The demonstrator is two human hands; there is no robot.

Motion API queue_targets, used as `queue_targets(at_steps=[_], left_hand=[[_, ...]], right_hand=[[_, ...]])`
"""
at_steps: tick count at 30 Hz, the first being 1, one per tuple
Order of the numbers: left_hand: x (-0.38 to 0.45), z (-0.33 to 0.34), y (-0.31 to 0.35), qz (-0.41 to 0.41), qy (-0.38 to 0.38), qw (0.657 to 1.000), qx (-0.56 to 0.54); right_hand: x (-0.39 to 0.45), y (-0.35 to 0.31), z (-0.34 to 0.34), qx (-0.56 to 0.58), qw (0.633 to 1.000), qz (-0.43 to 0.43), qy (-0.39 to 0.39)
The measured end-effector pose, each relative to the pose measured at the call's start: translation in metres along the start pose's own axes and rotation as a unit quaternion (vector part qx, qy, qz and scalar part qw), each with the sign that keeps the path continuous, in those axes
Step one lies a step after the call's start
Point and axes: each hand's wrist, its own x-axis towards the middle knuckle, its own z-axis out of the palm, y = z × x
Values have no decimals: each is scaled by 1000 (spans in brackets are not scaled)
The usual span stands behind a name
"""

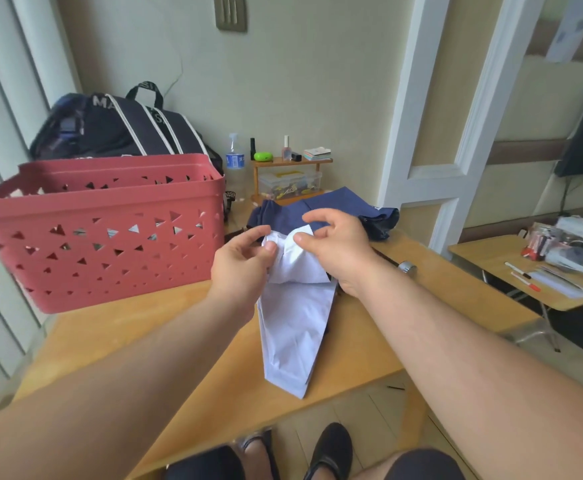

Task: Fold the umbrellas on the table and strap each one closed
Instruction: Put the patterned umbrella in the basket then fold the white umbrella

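since the white umbrella point(295, 327) hangs with its long axis running from its pointed end over the counter point(165, 327) edge up and away to the bunched canopy at the grips, both hands sit at its far, loose end. the left hand point(240, 259) pinches a fold on the side toward the red basket point(103, 233); the right hand point(338, 251) pinches the fold on the other side, fingers curled. they look equally near, so either could gather the pleats, which i judge to be the step in hand. no strap shows. just beyond the white umbrella lies the navy umbrella point(338, 209), unfolded cloth touching or nearly so. the red basket stands just beside the left hand and could crowd a wide sweep. a backpack point(120, 128) sits behind the basket.
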Motion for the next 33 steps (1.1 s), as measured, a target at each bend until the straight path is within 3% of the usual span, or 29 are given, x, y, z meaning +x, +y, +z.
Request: queue_targets(at_steps=[5,10,17,20,26,30,33], left_hand=[[-11,-5,9,13,19,998,57],[-31,-2,30,27,-48,997,59],[-41,-9,38,47,-100,979,169],[-36,-13,44,68,-99,973,196],[-18,-11,54,106,-84,962,237],[-12,-4,58,140,-64,949,275],[-14,-2,58,138,-61,946,288]], right_hand=[[-21,-1,-4,38,998,-31,43],[-43,9,-10,130,990,27,-53],[-46,0,-14,192,981,12,-29],[-38,-8,-15,163,986,-15,-29],[-26,-28,-16,-14,995,-100,-20],[-24,-33,-22,-8,995,-67,-80],[-23,-31,-23,15,997,-52,-50]])
